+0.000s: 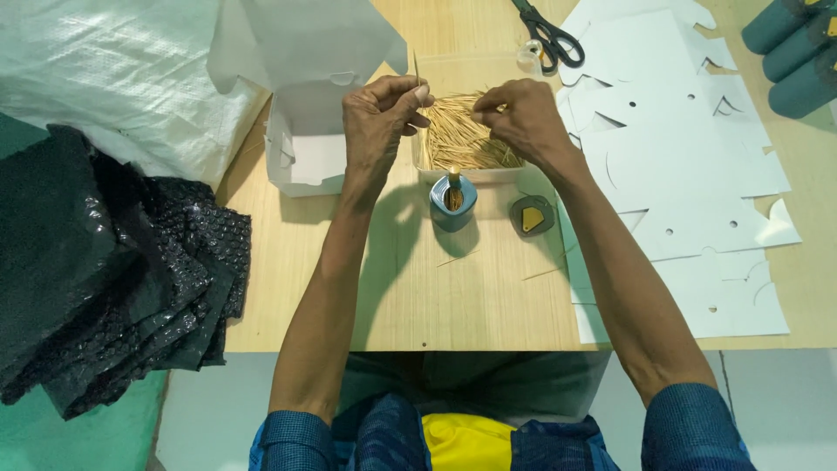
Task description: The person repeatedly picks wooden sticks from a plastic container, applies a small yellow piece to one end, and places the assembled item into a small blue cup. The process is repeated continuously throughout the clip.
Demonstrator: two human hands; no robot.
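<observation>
- While hovering over the far edge of the heap, pinches one thin stick [417, 77] upright between thumb and forefinger: left hand [379, 118], upper centre of the frame, other fingers curled in.
- Just to its right, bent down with fingertips pressed together into the heap, seemingly on a few sticks, though too small to tell how many: right hand [520, 118].
- Beneath both hands, heaped loose and criss-crossed in a shallow clear tray [471, 176]: pile of sticks [458, 144], pale straw colour, thin and straight, all alike.
- Judged as sorting or picking sticks out one at a time; calls next for a light, steady pinch and a clean lift, so as not to drag neighbours out of the tangle.
- Just below the tray, touching or nearly touching its near rim: small blue holder [453, 205], upright, with a tuft of sticks in its mouth.
- Right of that, lying flat and apart: grey cap [532, 215] with a yellow middle.
- Lower still, strayed onto the wooden table [418, 305]: two loose sticks [457, 258].
- Left of the hands, an open white box [301, 148]; along the right, white card cut-outs [680, 148]; at the top, black scissors [549, 33]; far left, black bubble wrap [105, 262].
</observation>
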